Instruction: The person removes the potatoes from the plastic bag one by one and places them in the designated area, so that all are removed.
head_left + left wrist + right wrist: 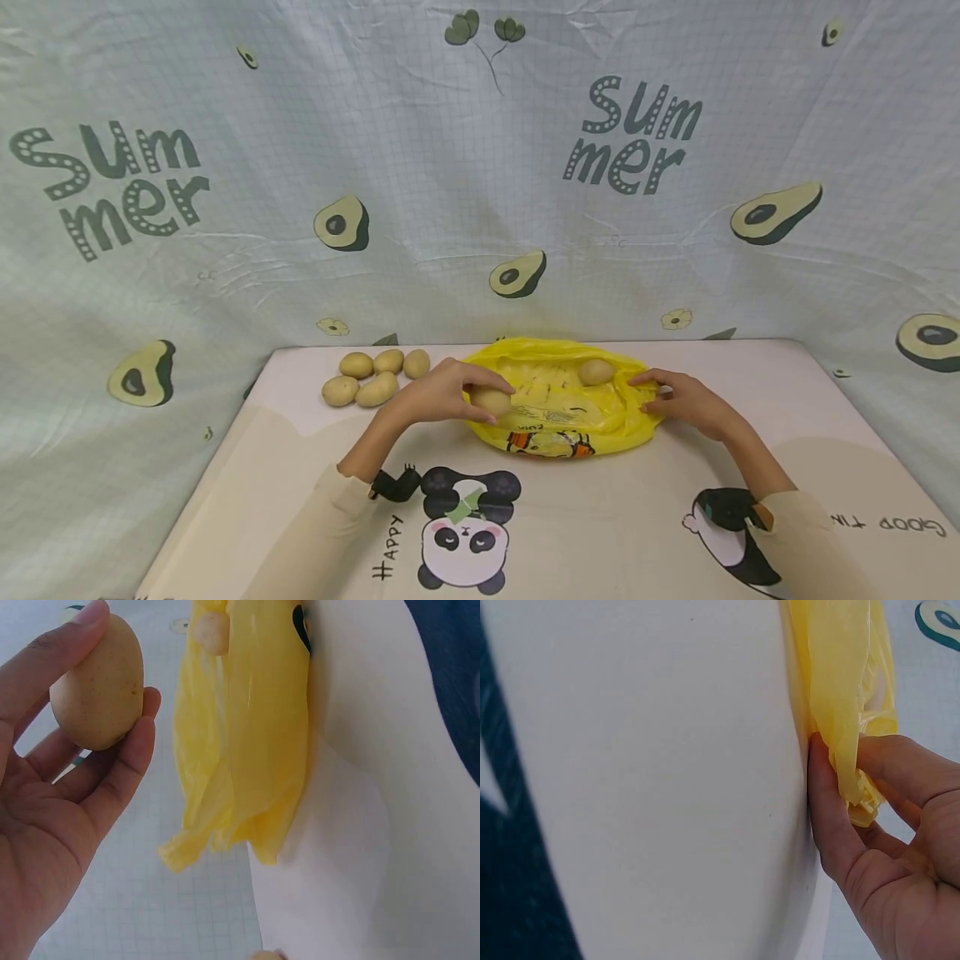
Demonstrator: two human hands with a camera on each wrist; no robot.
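Observation:
A potato [101,686] is gripped between the thumb and fingers of my left hand [442,392]. In the head view that potato overlaps the left part of a yellow plastic bag [540,408], which lies with its mouth spread wide. Another potato [596,372] sits inside the bag, toward the back right. My right hand [693,404] pinches the bag's right edge, with the thumb on one side of the plastic and fingers on the other, as the right wrist view shows.
Several potatoes [358,379] lie grouped on the table [600,517], left of the bag. A printed cloth [420,167] hangs along the table's back and sides. Panda prints [465,537] and lettering mark the tabletop in front.

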